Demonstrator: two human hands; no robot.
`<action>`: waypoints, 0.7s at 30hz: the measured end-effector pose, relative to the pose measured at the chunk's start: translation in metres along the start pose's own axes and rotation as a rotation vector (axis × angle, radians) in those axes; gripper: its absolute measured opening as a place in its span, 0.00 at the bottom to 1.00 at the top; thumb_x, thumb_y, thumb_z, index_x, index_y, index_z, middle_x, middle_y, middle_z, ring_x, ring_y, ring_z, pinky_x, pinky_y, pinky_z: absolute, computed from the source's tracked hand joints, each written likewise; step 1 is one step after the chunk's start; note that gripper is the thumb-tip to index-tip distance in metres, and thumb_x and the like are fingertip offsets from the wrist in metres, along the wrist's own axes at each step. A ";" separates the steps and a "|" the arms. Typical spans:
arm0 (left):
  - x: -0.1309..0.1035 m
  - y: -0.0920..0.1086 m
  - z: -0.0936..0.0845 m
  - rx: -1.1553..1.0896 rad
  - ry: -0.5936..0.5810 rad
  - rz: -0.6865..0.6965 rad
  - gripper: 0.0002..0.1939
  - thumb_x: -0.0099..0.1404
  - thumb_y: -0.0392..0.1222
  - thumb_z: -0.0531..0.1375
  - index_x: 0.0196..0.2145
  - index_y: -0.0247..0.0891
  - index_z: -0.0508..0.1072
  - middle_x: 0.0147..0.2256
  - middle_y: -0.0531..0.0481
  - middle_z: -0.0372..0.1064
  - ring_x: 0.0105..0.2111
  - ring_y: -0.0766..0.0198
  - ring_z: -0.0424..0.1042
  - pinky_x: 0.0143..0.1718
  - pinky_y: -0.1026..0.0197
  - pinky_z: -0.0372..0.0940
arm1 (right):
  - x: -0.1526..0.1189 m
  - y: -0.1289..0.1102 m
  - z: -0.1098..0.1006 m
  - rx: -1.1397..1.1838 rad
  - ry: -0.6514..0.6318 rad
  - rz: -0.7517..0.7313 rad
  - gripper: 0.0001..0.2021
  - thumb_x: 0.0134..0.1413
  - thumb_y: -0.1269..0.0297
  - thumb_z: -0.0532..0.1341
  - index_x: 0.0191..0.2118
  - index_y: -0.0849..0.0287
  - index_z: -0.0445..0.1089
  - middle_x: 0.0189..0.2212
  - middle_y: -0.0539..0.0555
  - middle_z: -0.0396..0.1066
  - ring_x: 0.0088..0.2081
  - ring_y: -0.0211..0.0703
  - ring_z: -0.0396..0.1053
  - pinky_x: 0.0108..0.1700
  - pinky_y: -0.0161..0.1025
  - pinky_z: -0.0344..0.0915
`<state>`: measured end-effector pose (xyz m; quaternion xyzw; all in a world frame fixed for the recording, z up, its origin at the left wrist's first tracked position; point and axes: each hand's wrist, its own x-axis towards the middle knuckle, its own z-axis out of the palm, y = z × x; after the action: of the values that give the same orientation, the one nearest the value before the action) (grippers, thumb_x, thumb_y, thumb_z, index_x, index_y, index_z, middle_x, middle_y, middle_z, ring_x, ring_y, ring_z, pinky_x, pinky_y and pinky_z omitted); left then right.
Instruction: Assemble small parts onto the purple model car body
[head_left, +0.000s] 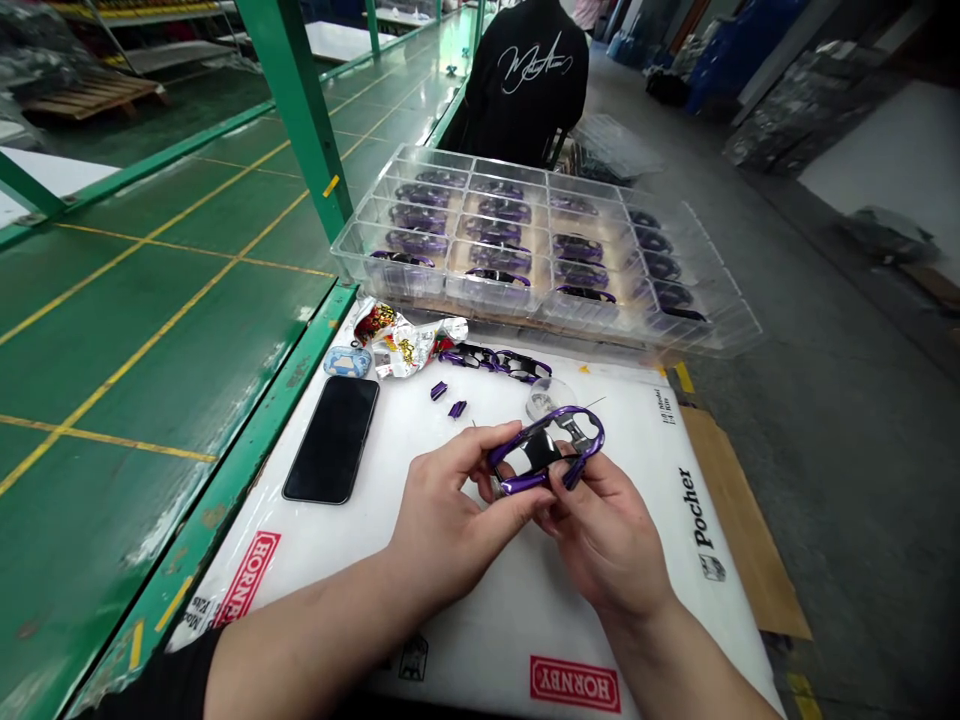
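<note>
Both hands hold one purple model car body shell [534, 452] above the white work surface [390, 540]. My left hand [457, 500] pinches its left end between thumb and fingers. At its lower right side, my right hand [607, 520] has its fingers closed, gripping the shell near a small dark purple part [574, 472]. Two small purple pieces [448, 399] lie on the surface beyond my left hand. Farther back are two more purple shells [495, 362], side by side. A small round clear dish [550, 398] sits just behind the held shell.
A clear compartment tray [645, 325] with several purple shells stands at the back. A black phone [331, 440], a crumpled wrapper [409, 345] and a blue-white item [347, 361] lie at left. A green conveyor [150, 330] runs alongside. A person in black [529, 90] sits beyond.
</note>
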<state>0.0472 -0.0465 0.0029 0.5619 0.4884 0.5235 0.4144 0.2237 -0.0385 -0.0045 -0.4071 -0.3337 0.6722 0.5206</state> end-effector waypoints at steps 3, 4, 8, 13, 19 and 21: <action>-0.001 0.001 0.001 -0.007 0.001 0.003 0.27 0.65 0.41 0.81 0.60 0.39 0.85 0.41 0.49 0.87 0.33 0.62 0.80 0.39 0.61 0.79 | -0.001 0.000 0.001 -0.018 0.017 -0.015 0.16 0.63 0.49 0.82 0.41 0.55 0.84 0.31 0.51 0.74 0.28 0.36 0.65 0.28 0.32 0.64; -0.001 0.001 0.001 -0.008 0.003 0.002 0.27 0.65 0.41 0.81 0.60 0.39 0.85 0.41 0.49 0.87 0.33 0.62 0.81 0.40 0.61 0.79 | -0.001 -0.001 0.002 -0.024 0.022 -0.019 0.16 0.63 0.49 0.82 0.41 0.55 0.84 0.31 0.51 0.74 0.28 0.36 0.65 0.29 0.32 0.65; -0.002 0.001 0.002 0.007 0.010 -0.007 0.26 0.65 0.40 0.81 0.59 0.39 0.85 0.41 0.49 0.88 0.34 0.61 0.83 0.41 0.60 0.80 | -0.003 -0.001 0.008 -0.026 0.039 -0.031 0.17 0.62 0.49 0.82 0.41 0.56 0.82 0.33 0.52 0.75 0.29 0.38 0.68 0.28 0.33 0.66; 0.001 -0.001 0.001 0.004 0.016 -0.102 0.27 0.63 0.44 0.81 0.58 0.39 0.86 0.40 0.48 0.88 0.32 0.61 0.80 0.37 0.59 0.78 | -0.003 -0.001 0.011 0.005 0.024 0.004 0.17 0.63 0.49 0.81 0.39 0.56 0.80 0.28 0.48 0.70 0.25 0.37 0.64 0.24 0.32 0.63; 0.008 -0.001 0.002 -0.283 -0.057 -0.350 0.26 0.62 0.47 0.80 0.55 0.37 0.84 0.47 0.42 0.90 0.43 0.51 0.89 0.46 0.54 0.82 | -0.001 -0.003 0.008 -0.013 0.001 0.067 0.17 0.63 0.48 0.80 0.41 0.57 0.83 0.27 0.50 0.72 0.26 0.39 0.66 0.25 0.33 0.65; 0.010 0.000 0.003 -0.303 -0.064 -0.365 0.25 0.62 0.47 0.80 0.54 0.37 0.84 0.46 0.42 0.90 0.44 0.50 0.89 0.48 0.53 0.82 | -0.001 -0.004 0.007 -0.031 0.000 0.056 0.16 0.64 0.50 0.80 0.40 0.57 0.83 0.27 0.50 0.72 0.26 0.38 0.65 0.25 0.33 0.64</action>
<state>0.0495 -0.0366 0.0043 0.4120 0.4844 0.4892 0.5969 0.2191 -0.0383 0.0020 -0.4244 -0.3323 0.6813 0.4952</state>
